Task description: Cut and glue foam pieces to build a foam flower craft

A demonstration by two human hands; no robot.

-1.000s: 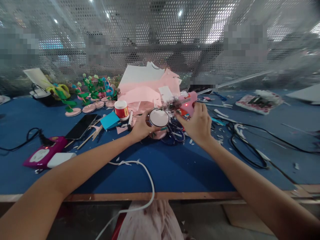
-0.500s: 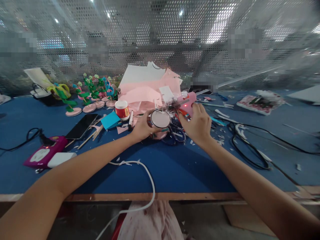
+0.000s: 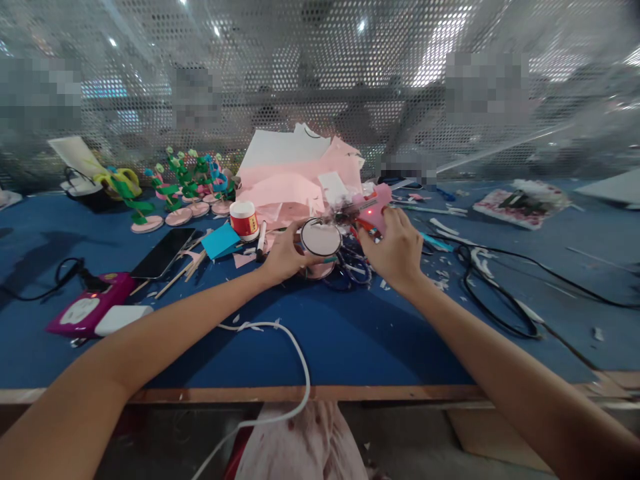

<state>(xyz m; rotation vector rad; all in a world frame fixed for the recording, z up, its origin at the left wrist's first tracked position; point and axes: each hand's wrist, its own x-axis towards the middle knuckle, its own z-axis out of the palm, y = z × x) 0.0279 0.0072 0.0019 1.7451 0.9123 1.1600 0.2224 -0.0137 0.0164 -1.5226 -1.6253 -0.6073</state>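
Step in hand: judged to be glue application at the round piece; the glue gun (image 3: 381, 198) has its front end beside the upper right rim, red indicator lit. Actual glue flow cannot be confirmed.
Round piece (image 3: 321, 238): pale face up, dark rim, raised off the desk (image 3: 350, 347) at mid-width, in front of the pink paper (image 3: 280, 193). A pink disc (image 3: 320, 270) shows partly beneath it.
Left grip: left hand (image 3: 284, 259) partly closed, fingers and thumb around the left side of the round piece.
Right grip: right hand (image 3: 395, 250) closed on the glue gun handle; trigger position cannot be read.
Nozzle contact: cannot tell; the front end is blurred against the clutter.
Next-move requirement: as judged, a steady left grip and a controlled nozzle angle, with the left fingers clear of the hot tip.
Left of hands: red-and-white jar (image 3: 243, 221), marker (image 3: 261, 241), blue paper (image 3: 220, 241), phone (image 3: 164, 253).
Far left, toward the rear edge: flower models (image 3: 147, 225) on round pink bases.
Right side of desk: black cable (image 3: 517, 331), looped; scraps near the right hand.
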